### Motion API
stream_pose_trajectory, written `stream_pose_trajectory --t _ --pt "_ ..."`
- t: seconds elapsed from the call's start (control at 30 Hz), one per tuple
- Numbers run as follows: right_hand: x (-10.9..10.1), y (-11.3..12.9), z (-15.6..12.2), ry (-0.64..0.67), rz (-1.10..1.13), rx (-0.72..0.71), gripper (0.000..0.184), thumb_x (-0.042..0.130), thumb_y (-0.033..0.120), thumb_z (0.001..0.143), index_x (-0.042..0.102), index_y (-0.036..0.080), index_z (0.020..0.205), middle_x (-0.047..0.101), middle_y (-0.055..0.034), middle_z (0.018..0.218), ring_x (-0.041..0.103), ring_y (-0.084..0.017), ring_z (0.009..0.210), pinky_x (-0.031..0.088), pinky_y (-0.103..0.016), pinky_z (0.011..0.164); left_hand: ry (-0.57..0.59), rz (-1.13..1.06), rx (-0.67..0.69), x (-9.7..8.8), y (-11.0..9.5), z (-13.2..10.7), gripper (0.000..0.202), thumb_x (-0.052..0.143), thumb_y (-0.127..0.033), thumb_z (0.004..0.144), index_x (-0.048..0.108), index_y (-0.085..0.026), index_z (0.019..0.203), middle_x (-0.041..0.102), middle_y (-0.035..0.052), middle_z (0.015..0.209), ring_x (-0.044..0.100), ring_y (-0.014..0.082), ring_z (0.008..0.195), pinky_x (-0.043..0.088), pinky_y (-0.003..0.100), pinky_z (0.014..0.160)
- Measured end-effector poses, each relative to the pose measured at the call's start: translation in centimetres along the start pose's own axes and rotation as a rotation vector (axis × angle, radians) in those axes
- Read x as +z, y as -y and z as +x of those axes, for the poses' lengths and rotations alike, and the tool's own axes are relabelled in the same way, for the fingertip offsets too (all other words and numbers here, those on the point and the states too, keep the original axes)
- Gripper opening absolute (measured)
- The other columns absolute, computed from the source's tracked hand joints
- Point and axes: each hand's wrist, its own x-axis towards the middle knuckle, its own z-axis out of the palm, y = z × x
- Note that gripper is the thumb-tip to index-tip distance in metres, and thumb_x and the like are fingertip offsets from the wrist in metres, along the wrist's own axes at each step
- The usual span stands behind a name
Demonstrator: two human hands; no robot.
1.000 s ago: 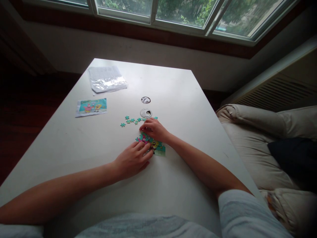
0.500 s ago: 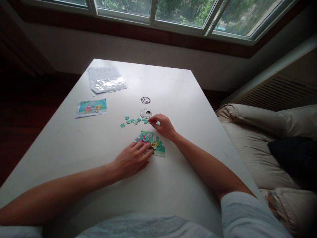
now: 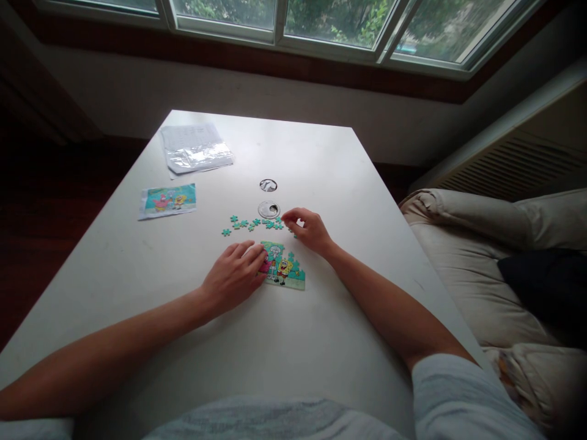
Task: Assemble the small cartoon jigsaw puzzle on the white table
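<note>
Slid my left hand (image 3: pixel 233 276) up and left since a second ago, so its fingertips now rest on the left edge of the half-built puzzle (image 3: pixel 287 269), covering the pink character. It's flat and spread out, gripping nothing. The puzzle is thin glossy card with a knobbly unfinished top edge, lying mid-table on the smooth white table (image 3: pixel 298 348).

My right hand (image 3: pixel 308 229) is curled just behind it at the end of the row of loose pieces (image 3: pixel 250 224), little teal knobby bits. Can't tell if I've got one pinched.

Just past them are two small round dishes (image 3: pixel 269 209), shiny; can't make out any contents. Farther left are the flat reference picture (image 3: pixel 167 200) and a crinkly clear plastic bag (image 3: pixel 195 148) with white paper showing through.
</note>
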Motion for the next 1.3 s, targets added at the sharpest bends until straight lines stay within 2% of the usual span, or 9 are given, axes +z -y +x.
stream_pose_trajectory --t 0.43,0.67,0.8,1.03,1.3 --pt "0.0 0.2 0.0 0.017 -0.004 -0.005 0.015 0.061 0.022 0.088 0.075 0.023 0.094 0.073 -0.0010 0.085 0.062 -0.016 0.077 0.045 -0.028 0.068 0.023 -0.009 0.020 0.2 0.0 0.0 0.039 0.056 -0.035 0.099 0.057 -0.017 0.134 0.061 0.0115 0.138 0.052 0.0282 0.129 0.045 0.043 0.104" --pt "0.0 0.0 0.1 0.018 0.000 -0.006 0.015 0.062 0.022 0.088 0.075 0.023 0.094 0.073 -0.0008 0.085 0.062 -0.016 0.077 0.045 -0.028 0.069 0.020 0.003 0.018 0.1 -0.2 0.0 0.031 0.052 -0.033 0.101 0.058 -0.018 0.127 0.062 0.0127 0.130 0.053 0.0289 0.125 0.047 0.044 0.099" --pt "0.1 0.0 0.1 0.015 0.001 -0.015 0.015 0.062 0.021 0.088 0.075 0.023 0.094 0.074 -0.0011 0.087 0.063 -0.016 0.078 0.046 -0.028 0.070 0.019 -0.006 0.009 0.2 -0.2 0.0 0.030 0.054 -0.033 0.100 0.057 -0.018 0.126 0.059 0.0132 0.135 0.051 0.0288 0.129 0.046 0.043 0.103" --pt "0.4 0.8 1.0 0.035 -0.034 -0.079 0.013 0.062 0.021 0.089 0.074 0.023 0.093 0.074 -0.0009 0.085 0.063 -0.016 0.077 0.045 -0.029 0.071 0.028 0.031 -0.022 0.0 -0.1 0.0 0.024 0.057 -0.030 0.098 0.060 -0.017 0.118 0.062 0.0134 0.129 0.058 0.0280 0.119 0.049 0.043 0.096" --pt "1.1 1.7 2.1 0.098 -0.074 -0.174 0.014 0.063 0.015 0.088 0.074 0.023 0.091 0.075 -0.0004 0.086 0.064 -0.016 0.078 0.045 -0.030 0.079 0.053 0.097 -0.068 -0.7 0.0 -0.2 0.025 0.064 -0.034 0.094 0.061 -0.016 0.110 0.065 0.0141 0.123 0.061 0.0283 0.110 0.049 0.041 0.088"
